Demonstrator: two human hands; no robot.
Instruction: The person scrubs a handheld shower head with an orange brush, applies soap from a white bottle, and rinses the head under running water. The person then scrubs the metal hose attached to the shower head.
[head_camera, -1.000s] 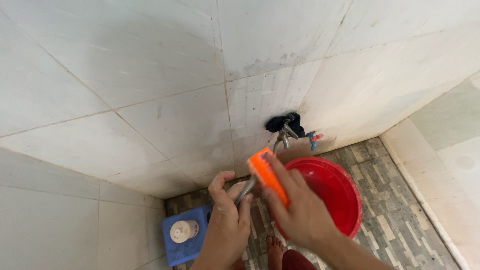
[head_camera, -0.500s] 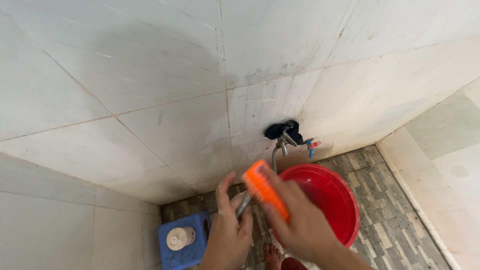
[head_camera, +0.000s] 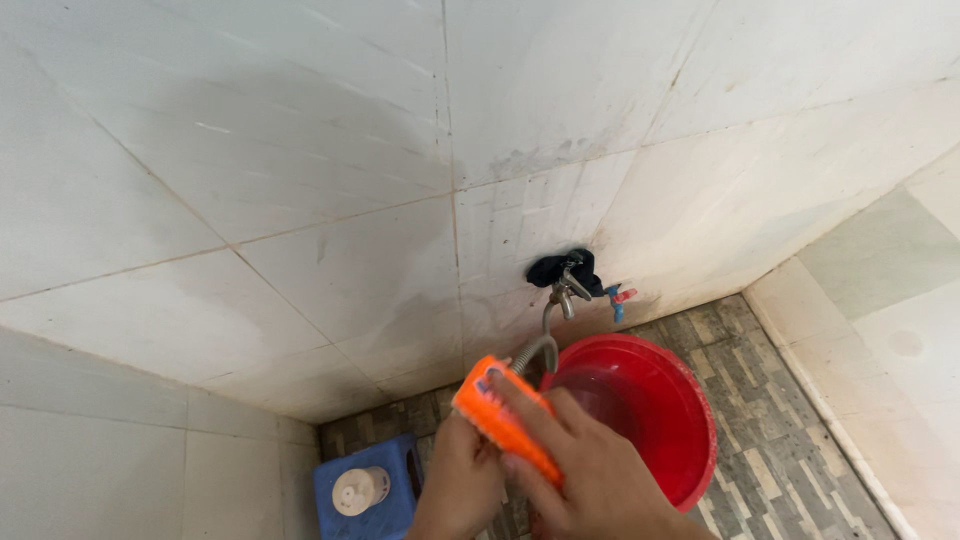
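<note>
Orange plastic scrub brush (head_camera: 505, 420), oblong block form, held slantwise low in the centre of the view; upper end toward the wall, lower end hidden under the fingers. Small pale and blue marking visible on its upper end.

Right hand (head_camera: 590, 475): closed over the brush from the right and below, fingers laid along its long side, gripping it firmly.

Left hand (head_camera: 462, 480): directly beneath and left of the brush, touching or nearly touching its underside; largely covered by the brush and right hand, so whether it is curled around anything cannot be told.

Metal hose (head_camera: 536, 352): flexible, ribbed, silver; loops up from just behind the brush's upper end to the tap. Its lower end disappears behind the brush.

Tap (head_camera: 566, 285): metal fitting on the wall above the hose, dark cloth (head_camera: 553, 265) wrapped behind it, small blue and red lever (head_camera: 619, 297) at its right.

Red basin (head_camera: 645, 410): round, smooth plastic, standing on the floor below the tap, just right of the hands; water inside.

Blue stool (head_camera: 365, 495): plastic, perforated top, lower left of the hands, carrying a pale round object (head_camera: 360, 490).

Wall (head_camera: 300, 180): large white glazed tiles, stained joints, grey smudging near the tap.

Floor (head_camera: 780, 420): small grey-brown mosaic strips, matte.
</note>
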